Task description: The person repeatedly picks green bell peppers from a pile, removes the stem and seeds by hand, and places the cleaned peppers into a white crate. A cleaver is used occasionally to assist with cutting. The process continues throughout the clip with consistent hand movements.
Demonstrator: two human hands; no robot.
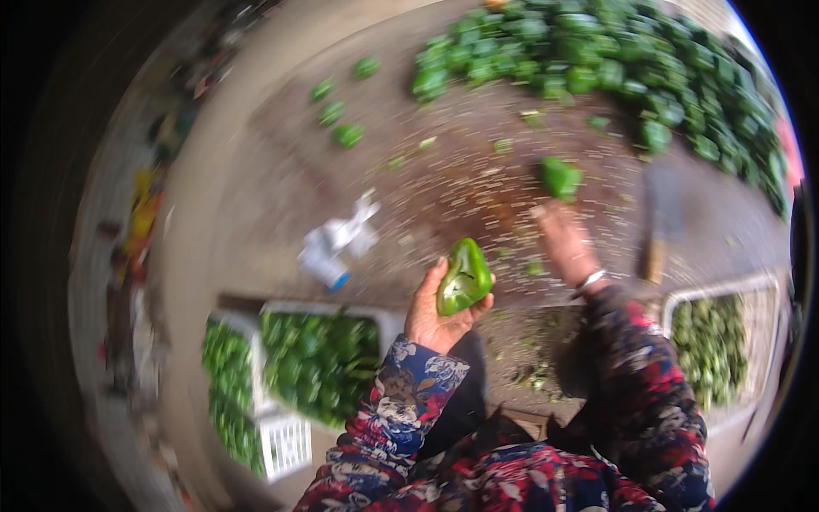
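Note:
My left hand (441, 313) holds a cut, hollowed green bell pepper (466, 278), its opening facing up towards me. Past it to the right, my right hand (566, 243) reaches over the brown table (441, 211), blurred by motion. Its fingertips come close to another green pepper piece (560, 178); whether they touch it I cannot tell. Pale seeds and green scraps (502, 146) are scattered across the tabletop. To the right of that hand lies a knife (659, 217) with a broad blade and a wooden handle towards me.
A large heap of green peppers (576, 51) covers the far right of the table. Several peppers (331, 113) lie apart at far left, beyond a crumpled white item (336, 246). Crates of green pepper pieces (320, 358) stand below left; another crate (707, 345) stands at right.

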